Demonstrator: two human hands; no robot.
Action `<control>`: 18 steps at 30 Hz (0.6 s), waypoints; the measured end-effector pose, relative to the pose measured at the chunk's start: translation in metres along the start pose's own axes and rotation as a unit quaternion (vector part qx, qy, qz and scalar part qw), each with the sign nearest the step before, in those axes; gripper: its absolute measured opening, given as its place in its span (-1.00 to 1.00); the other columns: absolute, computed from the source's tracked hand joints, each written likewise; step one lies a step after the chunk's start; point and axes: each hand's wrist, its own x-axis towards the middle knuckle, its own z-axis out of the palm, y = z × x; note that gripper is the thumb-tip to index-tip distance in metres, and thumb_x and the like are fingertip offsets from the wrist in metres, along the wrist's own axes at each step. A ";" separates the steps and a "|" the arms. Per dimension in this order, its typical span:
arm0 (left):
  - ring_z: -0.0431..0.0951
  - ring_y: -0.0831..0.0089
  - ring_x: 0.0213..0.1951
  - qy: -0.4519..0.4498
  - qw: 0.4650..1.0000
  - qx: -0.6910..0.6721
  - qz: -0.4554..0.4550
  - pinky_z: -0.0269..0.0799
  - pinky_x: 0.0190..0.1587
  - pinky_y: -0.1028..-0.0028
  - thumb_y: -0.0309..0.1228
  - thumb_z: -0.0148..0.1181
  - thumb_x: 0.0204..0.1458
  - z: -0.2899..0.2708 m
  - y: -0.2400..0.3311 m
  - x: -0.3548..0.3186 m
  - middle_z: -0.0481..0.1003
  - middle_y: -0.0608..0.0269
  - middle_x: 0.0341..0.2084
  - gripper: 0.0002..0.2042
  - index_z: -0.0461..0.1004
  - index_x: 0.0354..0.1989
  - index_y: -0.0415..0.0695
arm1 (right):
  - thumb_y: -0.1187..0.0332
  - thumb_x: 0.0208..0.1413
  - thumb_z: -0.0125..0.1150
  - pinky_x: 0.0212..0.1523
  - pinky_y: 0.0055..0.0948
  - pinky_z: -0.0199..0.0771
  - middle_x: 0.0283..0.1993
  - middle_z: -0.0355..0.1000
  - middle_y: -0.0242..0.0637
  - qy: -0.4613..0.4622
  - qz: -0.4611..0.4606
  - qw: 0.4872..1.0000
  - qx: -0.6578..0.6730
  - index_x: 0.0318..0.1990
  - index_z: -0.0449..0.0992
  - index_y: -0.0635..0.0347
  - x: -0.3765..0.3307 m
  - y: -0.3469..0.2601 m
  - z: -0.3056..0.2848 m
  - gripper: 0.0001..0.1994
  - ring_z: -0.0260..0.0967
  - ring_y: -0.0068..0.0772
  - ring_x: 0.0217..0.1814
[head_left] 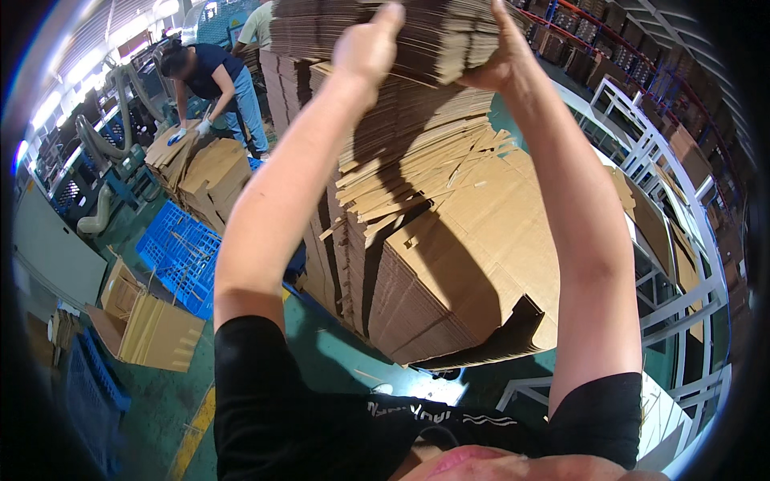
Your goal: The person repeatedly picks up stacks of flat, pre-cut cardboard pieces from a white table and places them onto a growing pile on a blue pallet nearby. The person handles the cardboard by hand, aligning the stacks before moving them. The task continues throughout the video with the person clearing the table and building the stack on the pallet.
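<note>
At the top of the view, both my arms reach far forward to a thick bundle of flat brown cardboard sheets (437, 36). My left hand (365, 50) is closed against the bundle's near side, its fingers partly hidden. My right hand (499, 60) wraps round the right end, thumb up and fingers underneath. Below the bundle rises a tall stack of cardboard sheets (409, 116), with loose narrow cardboard strips (393, 188) sticking out of it. Nearer to me lies a lower stack of larger flat cardboard sheets (497, 216), its front edge bent up, with my shadow across it.
To the left, a co-worker (216, 84) in gloves bends over another cardboard stack (212, 172). A blue plastic pallet (180, 256) and an open cardboard box (152, 329) are on the green floor. White metal frames (666, 264) stand at right, with storage racks (593, 40) behind.
</note>
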 end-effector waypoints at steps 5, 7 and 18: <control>0.50 0.01 -0.40 0.004 0.945 0.243 0.217 0.37 -0.26 0.21 0.23 -0.15 0.09 0.041 0.000 -0.024 0.47 -0.11 -0.58 -0.33 0.41 -0.59 -0.26 | -0.01 0.02 0.06 0.11 0.02 0.38 0.03 0.49 -0.18 -0.139 0.051 0.988 0.048 -0.04 0.55 0.11 -0.010 -0.045 -0.011 -0.53 0.43 -0.12 0.04; 0.55 0.11 -0.34 -0.037 0.947 0.257 0.191 0.42 -0.26 0.28 0.18 -0.09 0.10 0.039 0.004 -0.031 0.51 -0.12 -0.49 -0.37 0.47 -0.40 -0.30 | -0.02 0.01 0.07 0.12 0.06 0.34 0.04 0.48 -0.17 -0.089 0.047 0.994 0.031 -0.03 0.54 0.10 -0.008 -0.041 -0.017 -0.52 0.42 -0.11 0.05; 0.21 0.21 0.24 0.185 0.979 -0.085 0.013 0.07 0.28 0.27 0.06 -0.16 0.22 -0.140 -0.060 0.087 0.19 -0.09 0.24 -0.34 0.05 0.33 -0.18 | -0.13 -0.04 0.16 0.16 0.10 0.19 0.13 0.42 -0.22 0.086 0.044 0.995 -0.009 0.03 0.49 0.08 0.007 -0.040 -0.026 -0.42 0.32 -0.08 0.17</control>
